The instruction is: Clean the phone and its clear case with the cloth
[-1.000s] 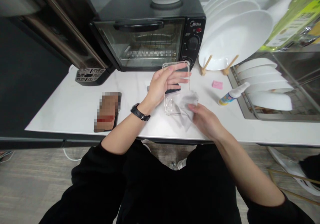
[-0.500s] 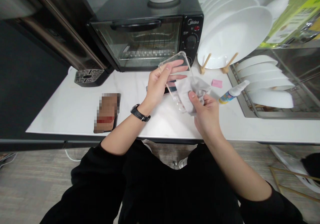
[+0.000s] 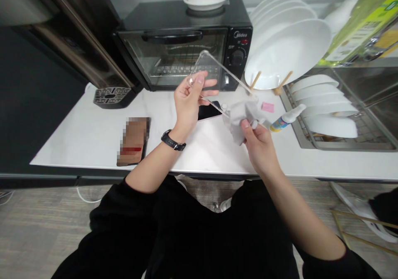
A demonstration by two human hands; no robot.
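Note:
A clear phone case [image 3: 234, 76] is held tilted above the counter by my left hand [image 3: 190, 98], its thumb and fingers closed on one long edge. My right hand [image 3: 259, 140] pinches a crumpled light grey cloth [image 3: 239, 119], which wraps the lower right end of the case and hides that part. Beneath the case a dark-screened phone [image 3: 207, 110] lies on the counter, partly covered by my left hand. To the left lies another phone [image 3: 134, 140], its surface blurred out.
A black toaster oven [image 3: 183, 15] stands behind my hands. At the right are a small spray bottle [image 3: 287, 117], a pink packet [image 3: 268, 107], upright white plates [image 3: 289, 51] and a sink rack with bowls [image 3: 331, 123]. A coffee machine tray [image 3: 110, 96] sits at left.
My left hand has shifted slightly left and turned the case, so its long edge now slants down to the right. The cloth has moved to the case's lower right end.

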